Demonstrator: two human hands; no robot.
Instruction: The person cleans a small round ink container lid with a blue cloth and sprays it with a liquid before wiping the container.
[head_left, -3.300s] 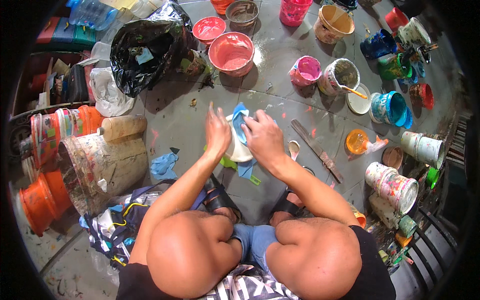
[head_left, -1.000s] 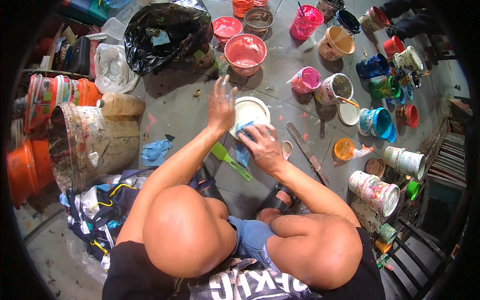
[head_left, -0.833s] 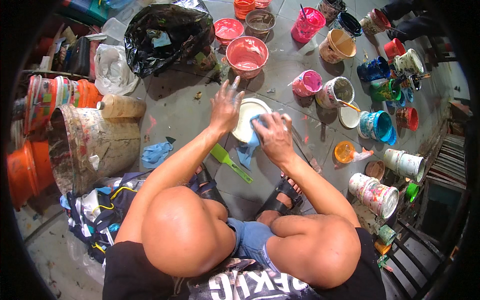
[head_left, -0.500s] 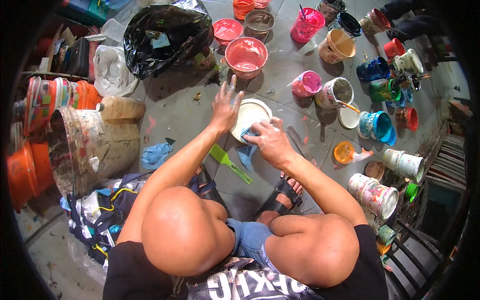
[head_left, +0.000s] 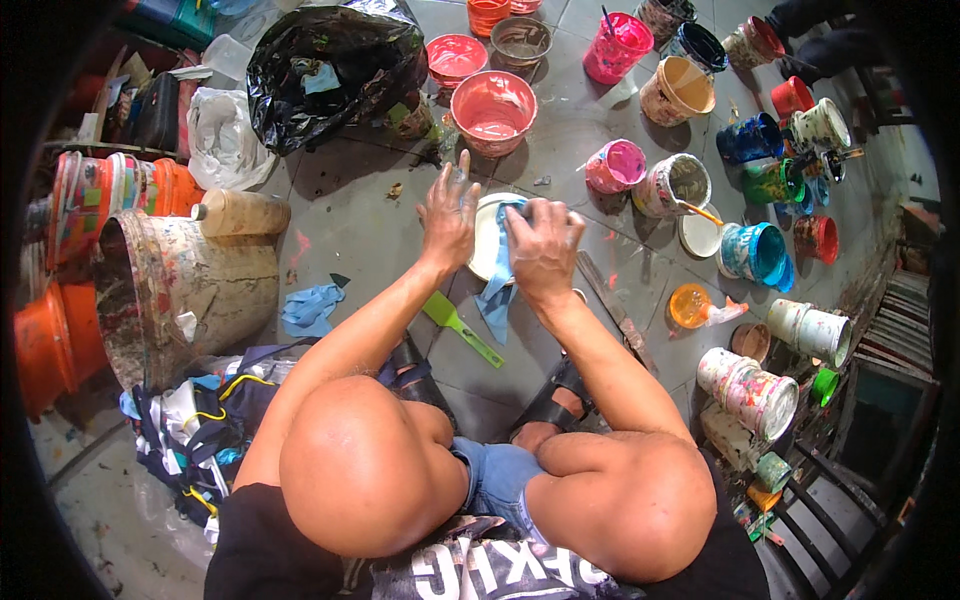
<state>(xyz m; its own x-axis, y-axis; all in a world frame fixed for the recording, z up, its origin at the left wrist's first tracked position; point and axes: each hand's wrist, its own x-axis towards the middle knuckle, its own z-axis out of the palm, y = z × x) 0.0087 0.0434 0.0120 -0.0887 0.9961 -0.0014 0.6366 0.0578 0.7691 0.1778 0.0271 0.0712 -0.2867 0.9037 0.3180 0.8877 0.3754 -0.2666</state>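
A person crouches on a grey tiled floor [head_left: 360, 215] speckled with paint, seen from above their bare knees. Between their hands lies a round white lid [head_left: 487, 236], shallow and pale, flat on the floor just in front of their sandalled feet. The left hand [head_left: 449, 211] rests on the lid's left edge with its fingers spread open and flat, holding nothing. The right hand [head_left: 543, 246] covers the lid's right side, its fingers closed around a light blue cloth [head_left: 497, 290], pressing it onto the lid; the cloth's loose end trails down off the lid toward the person. Both hands are smeared with whitish paint.

Just below the left hand a green-handled scraper [head_left: 460, 327] lies on the floor, and another crumpled blue rag [head_left: 310, 306] lies further left. Beyond the lid stands a wide pink-stained bucket [head_left: 493, 109]. To its left sits a black plastic bag [head_left: 335, 65], and beside that a white bag [head_left: 222, 135]. A large paint-crusted bucket [head_left: 185, 290] lies tipped near the floor's left side. Along the right side stand many small paint tubs: a pink one [head_left: 616, 165], a blue one [head_left: 756, 252], and an orange lid [head_left: 689, 305].
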